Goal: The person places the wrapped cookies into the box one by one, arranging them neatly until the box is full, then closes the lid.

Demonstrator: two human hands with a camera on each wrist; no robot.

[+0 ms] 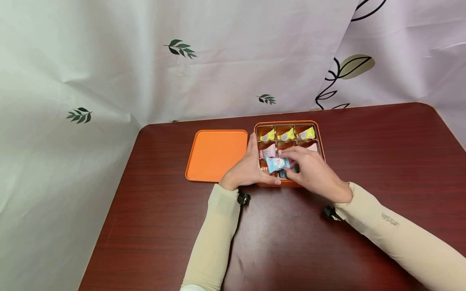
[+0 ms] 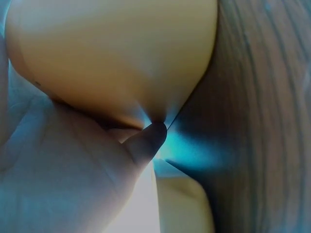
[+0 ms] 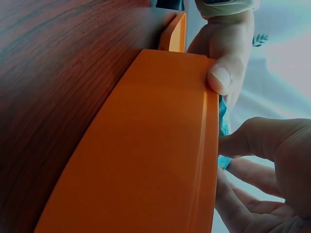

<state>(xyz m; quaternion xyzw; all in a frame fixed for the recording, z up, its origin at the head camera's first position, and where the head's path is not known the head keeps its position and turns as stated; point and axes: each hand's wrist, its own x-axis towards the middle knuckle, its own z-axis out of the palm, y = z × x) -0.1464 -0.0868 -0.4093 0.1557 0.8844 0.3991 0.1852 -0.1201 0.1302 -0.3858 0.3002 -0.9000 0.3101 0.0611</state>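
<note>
An orange box (image 1: 289, 184) holds wrapped candies in a divided tray: yellow candies (image 1: 286, 134) in the far row, pink candies (image 1: 267, 151) in the middle row. Over the near row, my right hand (image 1: 314, 171) pinches a blue-wrapped candy (image 1: 278, 163) by its right end between thumb and fingers. My left hand (image 1: 248, 167) rests against the box's left side, fingers straight, thumb along the front rim. Seen from the right wrist, the box wall (image 3: 146, 141) hides most of the blue candy (image 3: 224, 131). Another blue piece lies partly hidden below the right hand.
An orange lid (image 1: 218, 155) lies on the dark red wooden table (image 1: 284, 242), just left of the box. Behind the table hangs a pale curtain (image 1: 225, 72) with leaf prints. The left wrist view is mostly blurred and glaring.
</note>
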